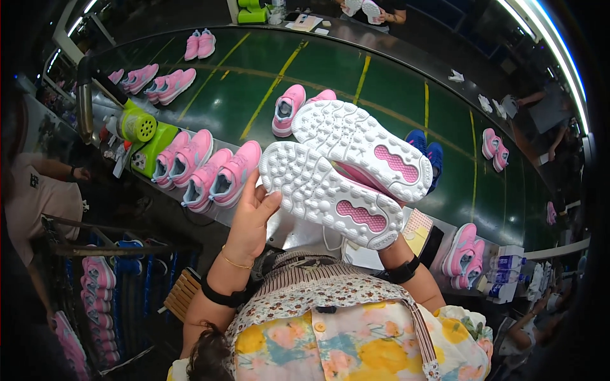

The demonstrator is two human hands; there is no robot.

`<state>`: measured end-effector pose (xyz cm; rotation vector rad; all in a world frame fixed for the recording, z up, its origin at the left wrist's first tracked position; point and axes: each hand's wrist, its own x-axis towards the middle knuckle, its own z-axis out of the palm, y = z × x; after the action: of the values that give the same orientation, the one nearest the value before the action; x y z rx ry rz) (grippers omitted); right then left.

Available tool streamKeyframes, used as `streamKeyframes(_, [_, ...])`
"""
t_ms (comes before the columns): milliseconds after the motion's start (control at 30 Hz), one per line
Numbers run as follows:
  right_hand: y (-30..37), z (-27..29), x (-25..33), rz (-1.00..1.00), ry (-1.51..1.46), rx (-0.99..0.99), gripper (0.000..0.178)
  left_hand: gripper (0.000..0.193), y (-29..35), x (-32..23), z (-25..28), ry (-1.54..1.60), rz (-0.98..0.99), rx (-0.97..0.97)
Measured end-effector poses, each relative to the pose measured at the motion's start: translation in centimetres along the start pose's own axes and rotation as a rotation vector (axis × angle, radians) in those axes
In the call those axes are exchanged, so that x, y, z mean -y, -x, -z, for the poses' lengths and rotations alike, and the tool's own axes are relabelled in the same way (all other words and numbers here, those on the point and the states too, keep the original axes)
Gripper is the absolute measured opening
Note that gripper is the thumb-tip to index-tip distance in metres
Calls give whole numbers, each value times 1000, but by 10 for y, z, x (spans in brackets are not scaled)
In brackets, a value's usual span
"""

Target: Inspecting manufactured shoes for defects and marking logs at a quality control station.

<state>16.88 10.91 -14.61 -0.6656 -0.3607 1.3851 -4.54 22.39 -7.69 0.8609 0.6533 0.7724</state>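
I hold up a pair of pink sneakers, white soles facing me, over the near edge of the belt. My left hand (253, 213) grips the toe end of the nearer sneaker (330, 193), thumb against the sole's edge. The farther sneaker (362, 149) lies alongside it, overlapping. Mostly hidden behind the heels, my right hand (395, 249) supports that end; its fingers barely show. Pink dotted windows are set into both soles. Left of my left hand stand two pairs of pink sneakers (219, 178). Another pink pair (289, 108) sits behind the raised soles.
The green belt (337, 66) with yellow lines carries more pink sneakers and a blue pair (434, 155). A lime-green device (149, 136) stands at left. Papers (416, 232), pink sneakers (464, 254) and bottles (506, 270) lie right. A shoe rack (98, 254) and other people are nearby.
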Motion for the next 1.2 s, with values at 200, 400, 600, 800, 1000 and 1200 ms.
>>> streamKeyframes(200, [19,25,38,98,245,-5,96,58,-17,16,13,-264,313,-95])
streamKeyframes(400, [56,19,126,238,1795,131,44,35,-23,52,57,-361,431,-104])
streamKeyframes(600, [83,128,250,7,2359,-249,47,25,-37,62,59,-411,522,-120])
streamKeyframes(800, [104,211,332,-1,2291,-833,38,25,-59,70,51,-496,522,-127])
streamKeyframes(1000, [32,250,179,-430,2202,-493,76,26,-59,85,45,-529,594,-63])
streamKeyframes(1200, [-18,239,168,-890,1998,-618,65,26,-44,78,57,-572,501,-101])
